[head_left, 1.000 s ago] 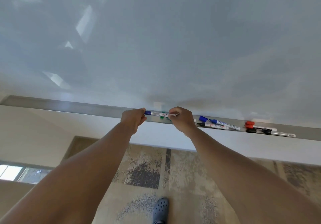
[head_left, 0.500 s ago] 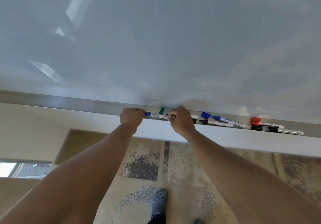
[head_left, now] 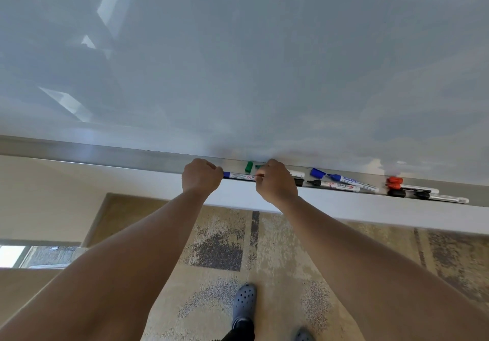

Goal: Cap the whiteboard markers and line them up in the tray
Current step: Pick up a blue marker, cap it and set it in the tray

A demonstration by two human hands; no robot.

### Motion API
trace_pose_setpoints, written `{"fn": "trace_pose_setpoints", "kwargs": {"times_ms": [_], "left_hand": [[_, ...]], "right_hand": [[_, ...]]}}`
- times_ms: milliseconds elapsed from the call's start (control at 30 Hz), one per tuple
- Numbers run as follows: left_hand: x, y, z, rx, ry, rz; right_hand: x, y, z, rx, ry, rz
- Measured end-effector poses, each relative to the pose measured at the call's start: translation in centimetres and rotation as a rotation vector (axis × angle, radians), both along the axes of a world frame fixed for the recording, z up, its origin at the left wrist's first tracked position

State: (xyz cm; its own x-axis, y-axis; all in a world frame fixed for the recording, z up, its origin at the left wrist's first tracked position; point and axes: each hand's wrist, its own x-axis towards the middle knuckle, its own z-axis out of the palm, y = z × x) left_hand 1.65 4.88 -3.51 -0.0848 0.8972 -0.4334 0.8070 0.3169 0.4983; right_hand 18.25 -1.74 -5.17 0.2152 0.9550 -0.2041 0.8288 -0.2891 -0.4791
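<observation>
A blue marker (head_left: 239,175) lies level along the front of the metal tray (head_left: 111,154). My left hand (head_left: 201,177) is closed around its blue cap end and my right hand (head_left: 275,182) pinches its other end. A loose green cap (head_left: 248,167) stands in the tray behind it. To the right lie a loose blue cap (head_left: 317,173), an uncapped blue marker (head_left: 352,181), an uncapped black marker (head_left: 336,185), red caps (head_left: 394,183), and further black markers (head_left: 434,196).
The whiteboard (head_left: 238,62) fills the upper view above the tray. Below is a patterned carpet (head_left: 219,250) with my grey clog (head_left: 243,305). The tray's left stretch holds nothing visible.
Both hands have held the blue marker throughout and lowered it slightly toward the tray's front edge. The view tilted a little, showing more floor.
</observation>
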Motion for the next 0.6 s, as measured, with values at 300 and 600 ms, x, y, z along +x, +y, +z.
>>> {"fn": "trace_pose_setpoints", "kwargs": {"times_ms": [300, 600], "left_hand": [[0.1, -0.3, 0.1, 0.044, 0.118, -0.071], [1.8, -0.7, -0.3, 0.198, 0.075, -0.117]], "right_hand": [[-0.1, -0.6, 0.0, 0.043, -0.088, 0.033], [1.3, -1.0, 0.1, 0.187, -0.154, -0.051]]}}
